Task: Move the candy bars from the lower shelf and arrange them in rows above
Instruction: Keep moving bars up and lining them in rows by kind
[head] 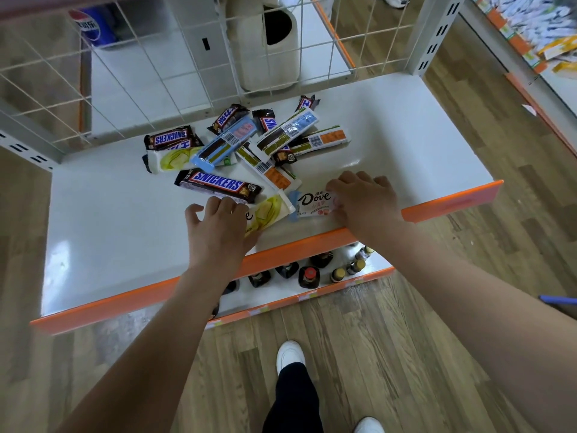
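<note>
On shelf [125, 220], fingers [335, 185] clutching Dove bar [313, 203]

The scene is seen through 1 wide-angle view only, taken from head height and aimed forward and steeply down. The white shelf [125, 214] is viewed from close above, its orange front edge [125, 303] nearest, with wooden floor [406, 339] framed below. Straight lines are bowed at the borders.

Wood-plank floor [390, 354] ran under a white metal shelf [109, 214] with orange front edge [125, 303]. White wire grid [140, 73] backed it, grey slotted posts [437, 35] at the corners. Dark bottles [309, 276] stood on a lower shelf. Another orange-edged rack [530, 42] stood right. Light glared off the shelf.
</note>
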A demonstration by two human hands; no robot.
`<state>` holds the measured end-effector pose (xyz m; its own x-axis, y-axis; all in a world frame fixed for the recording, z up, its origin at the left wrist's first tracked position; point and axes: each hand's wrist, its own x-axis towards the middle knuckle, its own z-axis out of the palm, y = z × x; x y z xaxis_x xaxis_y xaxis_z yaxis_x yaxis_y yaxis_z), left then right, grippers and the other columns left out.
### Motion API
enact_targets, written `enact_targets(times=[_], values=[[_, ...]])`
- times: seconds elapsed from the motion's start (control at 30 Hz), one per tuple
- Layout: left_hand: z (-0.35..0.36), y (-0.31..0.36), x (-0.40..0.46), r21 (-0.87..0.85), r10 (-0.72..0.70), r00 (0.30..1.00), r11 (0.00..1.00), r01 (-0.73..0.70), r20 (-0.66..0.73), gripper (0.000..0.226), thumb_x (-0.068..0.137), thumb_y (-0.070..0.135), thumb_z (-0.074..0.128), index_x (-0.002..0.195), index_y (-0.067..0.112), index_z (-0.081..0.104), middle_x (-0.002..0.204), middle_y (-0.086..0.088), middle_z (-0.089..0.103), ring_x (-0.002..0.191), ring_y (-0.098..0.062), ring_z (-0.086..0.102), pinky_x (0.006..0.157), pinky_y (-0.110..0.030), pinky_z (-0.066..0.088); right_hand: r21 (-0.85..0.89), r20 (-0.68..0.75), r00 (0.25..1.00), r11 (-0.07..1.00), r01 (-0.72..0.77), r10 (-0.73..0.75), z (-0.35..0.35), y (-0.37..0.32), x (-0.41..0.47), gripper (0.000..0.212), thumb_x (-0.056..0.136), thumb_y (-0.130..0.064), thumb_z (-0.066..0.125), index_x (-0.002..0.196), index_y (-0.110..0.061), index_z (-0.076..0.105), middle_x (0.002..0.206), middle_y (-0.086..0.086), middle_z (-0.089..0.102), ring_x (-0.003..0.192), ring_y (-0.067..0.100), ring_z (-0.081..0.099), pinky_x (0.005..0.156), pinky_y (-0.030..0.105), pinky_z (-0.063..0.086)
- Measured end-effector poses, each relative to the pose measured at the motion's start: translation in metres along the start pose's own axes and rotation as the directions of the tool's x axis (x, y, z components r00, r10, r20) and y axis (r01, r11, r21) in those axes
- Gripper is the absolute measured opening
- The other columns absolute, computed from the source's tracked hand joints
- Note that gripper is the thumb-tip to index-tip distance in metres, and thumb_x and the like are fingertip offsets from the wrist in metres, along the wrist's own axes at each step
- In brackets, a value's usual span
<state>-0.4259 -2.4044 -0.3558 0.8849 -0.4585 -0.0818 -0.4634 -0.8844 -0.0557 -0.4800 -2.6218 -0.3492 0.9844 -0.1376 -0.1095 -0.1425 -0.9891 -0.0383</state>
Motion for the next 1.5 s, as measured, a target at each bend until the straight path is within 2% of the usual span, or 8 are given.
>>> enact_targets(times=[0.17,0.33,0.53,0.67,0.83,1.07,1.33,1.5], values=[[-0.007,-0.003,-0.006,0.02,0.016,0.999,1.0,-0.015,-0.028,0.041,0.091,0.047,0.048,0.125,0.024,0.049,0.123,0.002,0.05,0.119,-0.019,0.038,0.1,-0.039,0.023,0.06,-0.088,0.996,0.997,0.04,-0.035,-0.003,0.0,-0.006,0.036,0.087,-0.02,0.062,0.122,-0.016,0.058,0.12,0.003,0.057,0.111,0.026,0.052,0.091,0.037,0.041],[-0.014,-0.008,-0.014,-0.016,0.009,0.997,1.0,-0.01,-0.076,0.04,0.088,0.047,0.052,0.118,0.021,0.055,0.116,0.0,0.054,0.115,-0.021,0.042,0.095,-0.038,0.02,0.068,-0.232,0.968,0.991,0.113,-0.095,-0.007,0.003,-0.012,0.034,0.065,-0.015,0.081,0.096,-0.009,0.069,0.092,0.009,0.066,0.083,0.032,0.063,0.068,0.038,0.048],[-0.018,-0.008,-0.038,-0.036,0.017,0.988,0.999,-0.023,-0.152,0.038,0.077,0.042,0.068,0.103,0.014,0.066,0.099,-0.006,0.061,0.103,-0.027,0.051,0.091,-0.042,0.025,0.022,-0.239,0.963,0.991,0.133,-0.124,-0.011,0.003,-0.03,0.031,0.076,-0.015,0.072,0.106,-0.01,0.066,0.101,0.01,0.064,0.092,0.034,0.059,0.074,0.04,0.044],[-0.029,-0.004,-0.064,-0.009,0.011,0.995,1.0,-0.012,-0.102,0.042,0.082,0.05,0.058,0.112,0.021,0.06,0.11,0.0,0.057,0.112,-0.021,0.044,0.094,-0.038,0.018,-0.009,-0.212,0.969,0.992,0.128,-0.127,-0.018,-0.001,-0.053,0.036,0.083,-0.021,0.064,0.119,-0.017,0.06,0.117,0.005,0.058,0.107,0.031,0.053,0.08,0.04,0.04],[-0.04,-0.001,-0.096,0.008,0.011,0.995,1.0,-0.01,-0.103,0.044,0.082,0.055,0.055,0.114,0.025,0.058,0.113,0.005,0.055,0.114,-0.018,0.042,0.095,-0.038,0.018,-0.036,-0.26,0.956,0.991,0.129,-0.134,-0.027,-0.002,-0.086,0.04,0.066,-0.018,0.08,0.104,-0.015,0.067,0.101,0.006,0.065,0.088,0.032,0.062,0.068,0.038,0.044],[-0.07,0.01,-0.135,0.017,-0.014,0.991,1.0,0.017,-0.132,0.046,0.081,0.054,0.057,0.116,0.024,0.057,0.114,0.004,0.056,0.115,-0.018,0.042,0.096,-0.04,0.02,-0.074,-0.285,0.932,0.975,0.21,-0.223,-0.056,-0.008,-0.123,0.039,0.08,-0.026,0.071,0.117,-0.02,0.062,0.114,0.003,0.062,0.101,0.031,0.058,0.077,0.04,0.041],[-0.115,0.021,-0.174,0.029,-0.02,0.968,0.999,0.028,-0.251,0.041,0.061,0.045,0.078,0.093,0.02,0.07,0.089,0.0,0.065,0.093,-0.024,0.057,0.086,-0.044,0.035,-0.112,-0.384,0.881,0.961,0.254,-0.277,-0.101,-0.012,-0.161,0.041,0.062,-0.025,0.085,0.099,-0.016,0.07,0.091,0.005,0.068,0.078,0.029,0.065,0.066,0.039,0.047],[-0.154,0.023,-0.19,0.067,0.022,0.958,0.998,-0.003,-0.287,0.046,0.051,0.048,0.083,0.088,0.024,0.071,0.083,0.004,0.065,0.085,-0.021,0.06,0.078,-0.044,0.043,-0.156,-0.462,0.829,0.949,0.272,-0.314,-0.137,-0.014,-0.178,0.036,0.058,-0.029,0.086,0.087,-0.017,0.068,0.082,0.001,0.066,0.073,0.025,0.064,0.063,0.037,0.049]])
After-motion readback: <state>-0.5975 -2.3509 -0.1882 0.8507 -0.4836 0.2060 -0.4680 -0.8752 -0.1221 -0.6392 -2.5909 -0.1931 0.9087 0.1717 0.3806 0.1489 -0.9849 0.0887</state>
